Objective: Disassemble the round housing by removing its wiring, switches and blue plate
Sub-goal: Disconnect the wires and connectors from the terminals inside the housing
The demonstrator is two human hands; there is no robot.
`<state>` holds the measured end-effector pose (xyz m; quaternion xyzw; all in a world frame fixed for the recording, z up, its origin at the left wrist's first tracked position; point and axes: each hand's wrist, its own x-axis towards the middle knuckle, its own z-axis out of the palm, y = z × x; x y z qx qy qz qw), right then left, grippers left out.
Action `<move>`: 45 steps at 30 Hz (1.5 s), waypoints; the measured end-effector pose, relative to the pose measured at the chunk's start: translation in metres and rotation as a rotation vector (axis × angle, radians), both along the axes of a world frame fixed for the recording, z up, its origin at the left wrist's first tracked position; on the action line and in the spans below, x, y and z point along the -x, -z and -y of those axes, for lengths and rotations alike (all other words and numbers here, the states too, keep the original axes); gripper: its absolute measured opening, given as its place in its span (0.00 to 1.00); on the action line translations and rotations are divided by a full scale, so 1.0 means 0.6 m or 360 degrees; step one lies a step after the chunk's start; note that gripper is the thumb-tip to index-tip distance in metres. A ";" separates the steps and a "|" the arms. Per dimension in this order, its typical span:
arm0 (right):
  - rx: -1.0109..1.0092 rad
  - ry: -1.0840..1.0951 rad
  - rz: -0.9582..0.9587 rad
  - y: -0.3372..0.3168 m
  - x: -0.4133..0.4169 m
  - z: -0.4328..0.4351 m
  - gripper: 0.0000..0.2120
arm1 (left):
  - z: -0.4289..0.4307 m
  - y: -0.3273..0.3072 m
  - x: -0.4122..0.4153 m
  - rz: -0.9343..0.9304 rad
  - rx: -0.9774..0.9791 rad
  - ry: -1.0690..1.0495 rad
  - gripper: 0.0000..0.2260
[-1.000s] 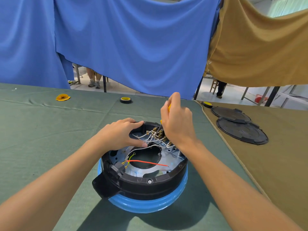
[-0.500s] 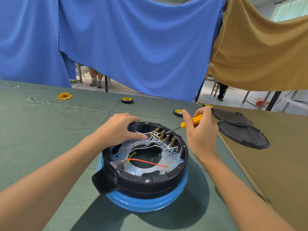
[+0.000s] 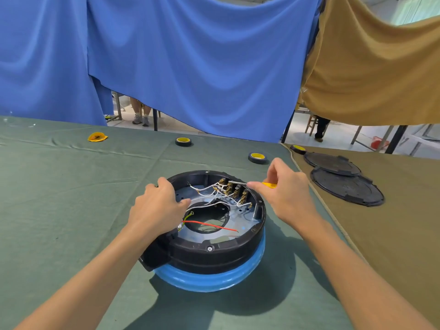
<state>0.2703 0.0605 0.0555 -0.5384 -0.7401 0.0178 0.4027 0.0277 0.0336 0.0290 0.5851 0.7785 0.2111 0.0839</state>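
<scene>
1. The round housing [image 3: 209, 251] sits mid-frame on the green desk [image 3: 71, 186]. It is a black ring with a boxy lug at its lower left, standing on a blue base [image 3: 209, 281].
2. Inside it lies the blue plate [image 3: 247, 220] with a large central hole. A row of switches [image 3: 234, 190] lines the upper right wall, white wires [image 3: 207, 198] loop from them, and one red wire [image 3: 209, 225] crosses the hole.
3. My left hand [image 3: 157, 208] grips the housing's left rim.
4. My right hand [image 3: 285, 194] pinches a yellow-handled screwdriver [image 3: 270, 185], its tip at the switches.
</scene>
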 end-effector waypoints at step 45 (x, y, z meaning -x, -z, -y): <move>0.0351 -0.0043 0.1027 -0.110 0.037 -0.032 0.09 | -0.030 -0.001 0.003 0.0140 -0.0050 0.0118 0.26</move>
